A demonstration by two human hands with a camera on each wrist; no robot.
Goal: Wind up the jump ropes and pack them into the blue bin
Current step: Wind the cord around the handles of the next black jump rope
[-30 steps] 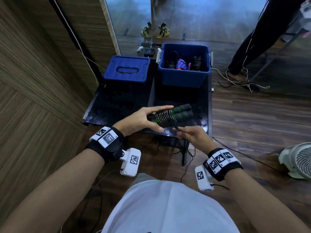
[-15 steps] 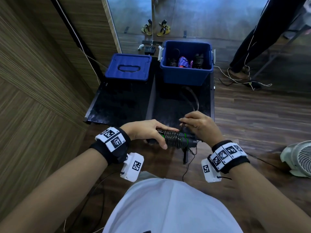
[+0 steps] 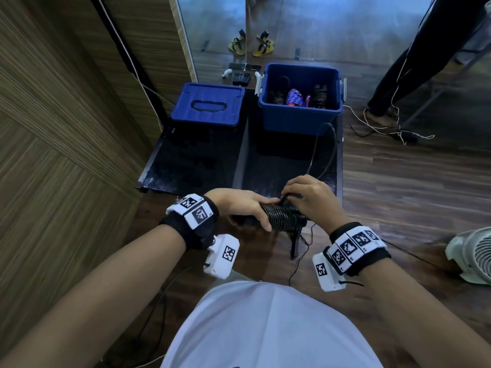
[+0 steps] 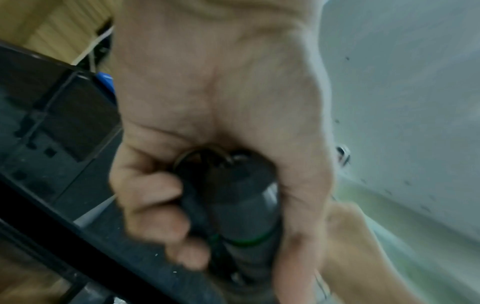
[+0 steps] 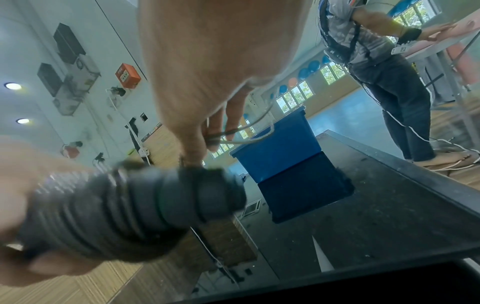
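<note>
The left hand [image 3: 239,205] is curled round the 2 black foam jump-rope handles with green rings [image 4: 246,216], holding them side by side with thin black cord coiled over their middle [image 3: 277,216]. The bundle sits low, at the near edge of the glossy black table [image 3: 196,160], much as it did half a second ago; a second ago it was held higher over the tabletop with the handle ends plainly showing. The right hand [image 3: 309,197] now lies on top of the bundle's right end, fingers bent and pinching the loose cord [image 5: 233,131] against the handles. The free length of cord [image 3: 322,150] arcs up from that hand toward the open blue plastic bin [image 3: 295,118] and back, a taller loop than half a second ago.

The bin stands at the far right of the table and holds 3 wound ropes, 2 dark and 1 purple [image 3: 293,96]. Its flat blue lid [image 3: 208,107] lies just beside it on the left. A white fan [image 3: 473,256] sits on the wooden floor at the right.
</note>
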